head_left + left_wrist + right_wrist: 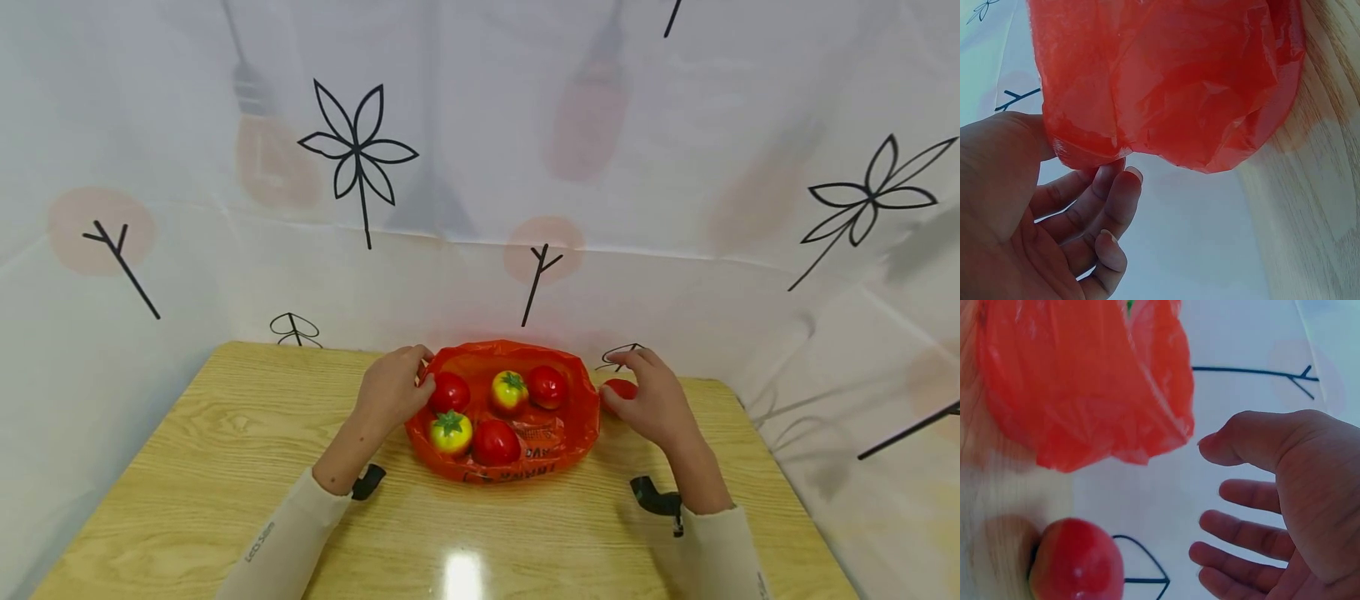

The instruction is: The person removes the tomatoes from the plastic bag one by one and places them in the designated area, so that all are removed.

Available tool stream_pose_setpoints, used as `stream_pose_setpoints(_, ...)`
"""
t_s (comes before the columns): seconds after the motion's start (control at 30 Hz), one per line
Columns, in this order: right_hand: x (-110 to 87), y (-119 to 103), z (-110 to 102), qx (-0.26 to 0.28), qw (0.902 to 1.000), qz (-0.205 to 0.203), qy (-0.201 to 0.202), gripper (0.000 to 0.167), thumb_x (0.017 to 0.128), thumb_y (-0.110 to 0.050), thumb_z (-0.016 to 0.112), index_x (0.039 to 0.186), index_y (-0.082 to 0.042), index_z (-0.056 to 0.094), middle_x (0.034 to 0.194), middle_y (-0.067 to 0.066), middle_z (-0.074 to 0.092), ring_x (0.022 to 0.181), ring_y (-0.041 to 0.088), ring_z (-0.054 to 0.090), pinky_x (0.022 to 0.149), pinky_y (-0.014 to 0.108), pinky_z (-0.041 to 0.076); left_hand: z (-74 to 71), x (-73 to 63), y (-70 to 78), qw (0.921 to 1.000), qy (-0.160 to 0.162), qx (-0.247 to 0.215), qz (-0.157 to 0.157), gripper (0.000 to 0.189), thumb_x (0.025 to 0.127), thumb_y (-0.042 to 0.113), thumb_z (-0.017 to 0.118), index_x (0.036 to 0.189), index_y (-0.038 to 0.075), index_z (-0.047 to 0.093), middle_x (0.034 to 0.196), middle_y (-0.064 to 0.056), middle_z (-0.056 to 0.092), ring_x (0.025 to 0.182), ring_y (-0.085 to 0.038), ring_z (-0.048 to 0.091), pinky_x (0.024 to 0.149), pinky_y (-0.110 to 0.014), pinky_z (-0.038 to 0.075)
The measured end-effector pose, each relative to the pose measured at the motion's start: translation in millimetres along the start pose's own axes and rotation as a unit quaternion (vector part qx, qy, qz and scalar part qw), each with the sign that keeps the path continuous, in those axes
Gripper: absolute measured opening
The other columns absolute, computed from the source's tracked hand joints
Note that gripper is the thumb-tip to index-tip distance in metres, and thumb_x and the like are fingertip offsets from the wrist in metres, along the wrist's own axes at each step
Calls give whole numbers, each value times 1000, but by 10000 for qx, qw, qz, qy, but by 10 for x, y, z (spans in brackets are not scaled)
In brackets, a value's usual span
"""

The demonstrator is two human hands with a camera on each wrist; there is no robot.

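Observation:
A red plastic bag (483,357) with printed letters stands open on the table, its rim spread wide. Inside lie several shiny red fruits, one of them a red fruit (496,442) near the front, and two yellow-and-red fruits (510,392) with green leafy tops. At the bag's left rim, my left hand (390,387) pinches the plastic between thumb and fingers. My right hand (656,400) hovers right of the bag, fingers loosely bent and holding nothing. Below it, a red apple (1079,561) sits on the table outside the bag, partly hidden by that hand in the head view.
The wooden table (247,433) meets a white printed cloth (465,275) that hangs behind it and along both sides. Black straps (656,497) stick out at the wrists. Glare shows near the table's front.

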State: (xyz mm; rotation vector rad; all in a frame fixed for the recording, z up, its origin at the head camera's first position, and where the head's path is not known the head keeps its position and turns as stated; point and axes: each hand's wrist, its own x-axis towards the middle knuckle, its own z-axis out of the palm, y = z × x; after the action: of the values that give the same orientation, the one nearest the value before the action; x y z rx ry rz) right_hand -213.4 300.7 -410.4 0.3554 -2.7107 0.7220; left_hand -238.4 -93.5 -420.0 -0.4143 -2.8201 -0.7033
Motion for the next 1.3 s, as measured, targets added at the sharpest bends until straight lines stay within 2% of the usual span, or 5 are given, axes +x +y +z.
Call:
stream_pose_setpoints(0.23,-11,-129,4,-63,9995,-284,100,44,87,-8,81,128,0,67,126,21,64,115,43,60,95,66,55,-6,-6,11,10000,-38,3,-28,28,93,19,76,118,7,72,87,0,68,70,-17,57,62,-28,53)
stream_pose_setpoints(0.53,-30,-331,35,-88,9990,-440,50,44,87,-13,85,126,-1,68,126,19,64,116,42,61,93,62,57,-3,-5,9,10000,-39,-46,-22,29,93,19,77,118,7,72,88,0,68,70,-17,57,62,-28,54)
stream_pose_setpoints(0.77,-44,-439,118,-173,9970,-747,141,44,86,-16,87,124,-2,70,125,17,66,99,32,62,80,51,60,-7,-11,17,10000,-25,-37,10,28,93,19,77,118,7,72,87,0,68,70,-17,57,62,-28,54)
stream_pose_setpoints(1.03,-45,-560,221,-111,9977,-663,-95,44,85,-19,88,124,-7,71,126,13,66,116,36,63,94,59,58,-5,-15,13,10000,-47,-44,-30,28,93,19,77,118,7,72,87,-1,68,71,-17,57,63,-29,55)
stream_pose_setpoints(1.3,-74,-662,282,-32,9965,-818,-185,44,87,-20,87,125,-5,71,126,11,65,117,34,63,95,55,58,-3,-19,4,9999,93,-77,86,24,93,16,75,115,6,73,82,1,65,66,-16,55,58,-28,50)
